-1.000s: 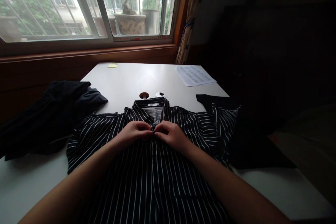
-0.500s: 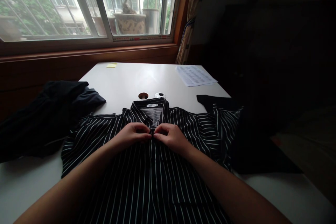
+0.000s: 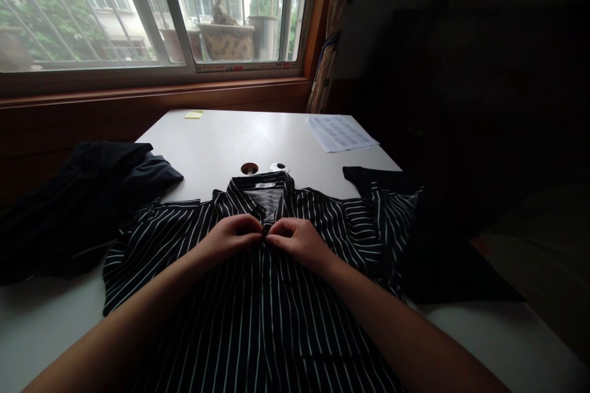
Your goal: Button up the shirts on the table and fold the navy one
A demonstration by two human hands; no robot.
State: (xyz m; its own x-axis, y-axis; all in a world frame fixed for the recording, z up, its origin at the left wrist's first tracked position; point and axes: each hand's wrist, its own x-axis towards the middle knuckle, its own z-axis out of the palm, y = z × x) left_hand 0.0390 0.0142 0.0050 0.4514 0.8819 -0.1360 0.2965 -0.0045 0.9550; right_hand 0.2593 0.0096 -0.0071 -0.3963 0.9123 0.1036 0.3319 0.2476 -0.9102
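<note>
A black shirt with white stripes [image 3: 225,319] lies spread front up, its collar pointing away from me. My left hand [image 3: 234,236] pinches the front edge just below the collar opening, thumb against fingers. Opposite it, my right hand [image 3: 295,239] pinches the same front strip, the fingertips of both hands almost meeting. Whatever small part sits between the fingertips, such as a button, is too dark to make out. Below the hands the two front halves lie together along the middle.
Dark clothes [image 3: 87,196] are heaped at the left of the white table [image 3: 216,141], and a black garment [image 3: 452,264] lies at the right. Printed sheets [image 3: 341,133] and a yellow sticky note [image 3: 193,115] rest toward the back. A round cable hole [image 3: 249,169] is beyond the collar.
Both hands keep their pinch on the shirt front with only slight finger shifts. The view has moved a little, so the shirt and hands appear slightly further left.
</note>
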